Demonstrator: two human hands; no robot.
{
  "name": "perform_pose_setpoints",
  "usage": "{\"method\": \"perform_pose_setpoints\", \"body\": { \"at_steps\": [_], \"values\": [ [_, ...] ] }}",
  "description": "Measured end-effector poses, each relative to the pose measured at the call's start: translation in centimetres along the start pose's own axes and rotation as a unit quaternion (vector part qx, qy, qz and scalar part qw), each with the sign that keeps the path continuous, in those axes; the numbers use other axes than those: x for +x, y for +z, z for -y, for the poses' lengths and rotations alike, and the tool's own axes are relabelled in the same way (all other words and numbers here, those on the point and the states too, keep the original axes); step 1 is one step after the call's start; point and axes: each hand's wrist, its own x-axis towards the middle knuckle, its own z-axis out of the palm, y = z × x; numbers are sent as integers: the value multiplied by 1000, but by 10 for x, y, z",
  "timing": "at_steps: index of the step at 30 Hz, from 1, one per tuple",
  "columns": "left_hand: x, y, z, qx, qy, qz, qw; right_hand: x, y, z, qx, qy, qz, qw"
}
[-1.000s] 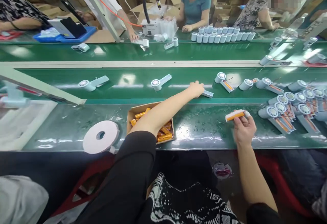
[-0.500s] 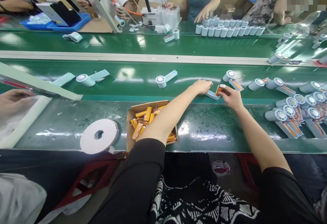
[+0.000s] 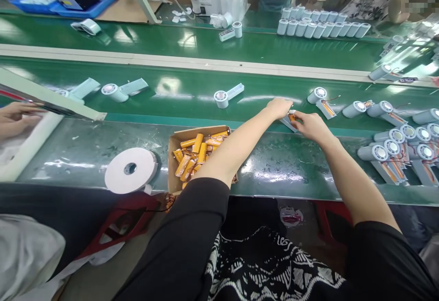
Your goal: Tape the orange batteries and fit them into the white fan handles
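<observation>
Our right hand (image 3: 310, 126) pinches orange battery (image 3: 292, 118) between fingers, tip toward left. Pale blue plastic handle (image 3: 287, 124) lies slanted between hands, right hand nearer battery; left hand (image 3: 279, 108) curled just beside, grip cannot tell.

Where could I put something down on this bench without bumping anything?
The widest stretch of green bench lies between the cardboard box of orange batteries and the cluster of white handheld fans, below the right hand. Another lies left of the white tape roll. The far right is crowded.
</observation>
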Motion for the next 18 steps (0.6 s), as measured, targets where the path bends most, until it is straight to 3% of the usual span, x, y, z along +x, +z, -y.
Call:
{"method": "perform_pose_setpoints", "body": {
  "at_steps": [4,7,10,14,16,18],
  "values": [
    [-1,-1,-4,-15,-15,1,1000,12,3,18,-74,-17,91,993],
    [-6,-1,-8,-25,-23,-13,999,15,5,14,-34,-43,111,992],
    [-11,-5,-6,-32,-41,-43,998,7,7,-6,30,-55,38,997],
    [-20,-17,3,-49,-87,-65,993,-7,15,-16,113,42,-122,985],
    [-34,-24,8,-62,-88,-58,993,-13,23,-4,127,31,-121,984],
    [-64,-30,23,-71,-64,-63,993,-26,34,15,141,-1,-108,984]
  ]
}}
